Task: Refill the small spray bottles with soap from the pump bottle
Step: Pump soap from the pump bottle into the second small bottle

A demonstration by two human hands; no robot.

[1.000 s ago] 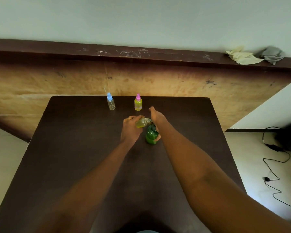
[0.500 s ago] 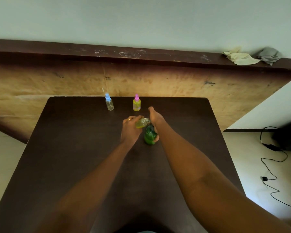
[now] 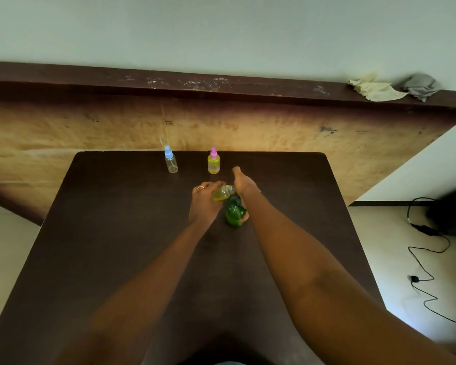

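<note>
A green pump bottle (image 3: 234, 213) stands on the dark table (image 3: 116, 233), with my right hand (image 3: 244, 184) over its top and my thumb curled round its side. My left hand (image 3: 204, 204) holds a small open bottle (image 3: 223, 193) with yellow liquid, tilted with its mouth against the pump's nozzle. Farther back stand a clear spray bottle with a blue cap (image 3: 171, 159) and a yellow-filled spray bottle with a pink cap (image 3: 213, 161), both upright.
A wooden board (image 3: 274, 127) with a dark ledge rises behind the table. Rags (image 3: 377, 88) lie on the ledge at the right. Black cables (image 3: 427, 259) run over the floor to the right of the table.
Both hands and the bottles keep their places; only the camera has shifted slightly.
</note>
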